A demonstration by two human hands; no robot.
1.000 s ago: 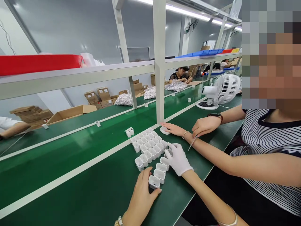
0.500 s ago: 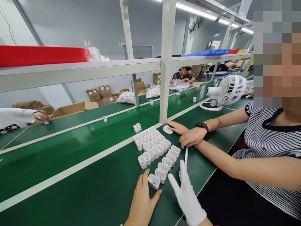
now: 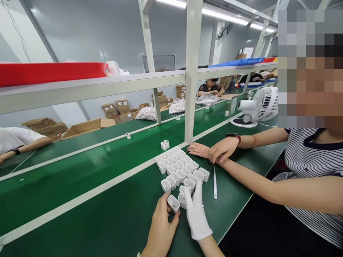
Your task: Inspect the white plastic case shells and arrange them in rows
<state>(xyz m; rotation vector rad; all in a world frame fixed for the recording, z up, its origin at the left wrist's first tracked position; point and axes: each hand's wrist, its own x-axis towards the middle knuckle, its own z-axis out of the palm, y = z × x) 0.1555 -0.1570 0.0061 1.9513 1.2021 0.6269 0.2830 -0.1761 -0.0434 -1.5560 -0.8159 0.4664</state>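
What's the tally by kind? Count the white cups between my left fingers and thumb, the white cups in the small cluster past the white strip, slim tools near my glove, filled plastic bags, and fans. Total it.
White cup at your left hand: 1
Clustered cups: 2
Slim tool: 1
Filled plastic bags: 3
Fan: 1
Total: 8

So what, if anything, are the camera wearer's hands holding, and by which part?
Left hand: nearest rounded white plastic cup, by its outer walls. White-gloved right hand: at neighbouring cups; hold unclear.
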